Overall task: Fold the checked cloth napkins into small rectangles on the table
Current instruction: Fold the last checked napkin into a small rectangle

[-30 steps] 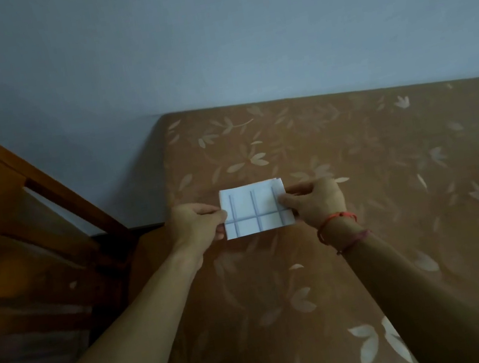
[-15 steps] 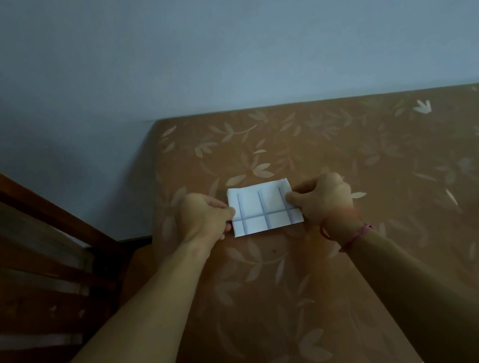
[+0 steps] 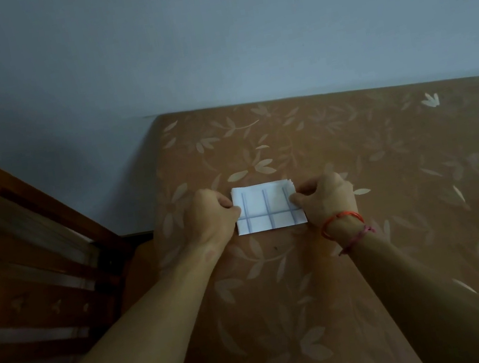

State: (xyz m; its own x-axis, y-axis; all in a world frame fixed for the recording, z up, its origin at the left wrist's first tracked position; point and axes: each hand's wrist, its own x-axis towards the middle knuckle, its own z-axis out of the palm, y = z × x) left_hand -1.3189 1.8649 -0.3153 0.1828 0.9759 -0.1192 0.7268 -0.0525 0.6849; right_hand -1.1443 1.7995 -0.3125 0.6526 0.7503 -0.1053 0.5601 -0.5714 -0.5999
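Note:
A white napkin point(image 3: 268, 208) with thin blue check lines is folded into a small rectangle of several layers. It sits just above the brown leaf-patterned table point(image 3: 390, 181), near the table's far left part. My left hand point(image 3: 210, 216) pinches its left edge with curled fingers. My right hand point(image 3: 325, 198), with red and pink strings on the wrist, pinches its right edge. The layered edges show at the napkin's upper right corner.
A wooden chair back point(image 3: 28, 254) stands left of the table, close to my left forearm. A pale blue wall point(image 3: 209, 43) runs along the table's far edge. The table's left edge lies just beyond my left hand.
The view has shifted, so the napkin and hands sit a little more to the right and lower in frame. Both hands keep pinching the folded napkin's side edges.

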